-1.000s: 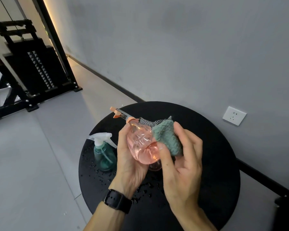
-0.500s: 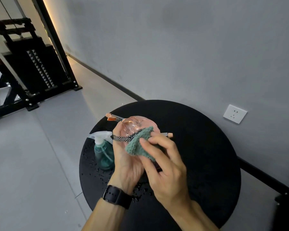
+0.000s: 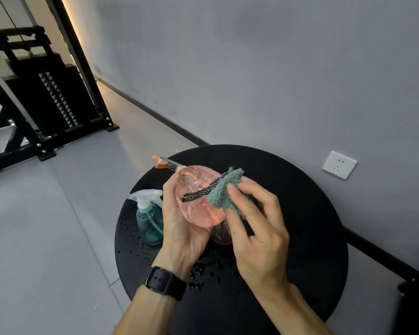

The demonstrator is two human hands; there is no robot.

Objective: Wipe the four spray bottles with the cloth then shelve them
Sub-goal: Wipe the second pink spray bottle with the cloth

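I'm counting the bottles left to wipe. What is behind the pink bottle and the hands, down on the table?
Below the pink bottle, part of a clear, dark-tinted object shows on the black table; the hands cover the rest, so I cannot identify it. A teal spray bottle stands beside the left hand.

You hold a pink bottle (image 3: 198, 204) of clear, glossy plastic; the cloth (image 3: 224, 192) against it is fuzzy green terry with a woven black-and-white trim. Near the surface's (image 3: 300, 213) left edge, the teal bottle (image 3: 149, 223) is translucent plastic too. The surface is matt black, beaded with water drops (image 3: 203, 272)
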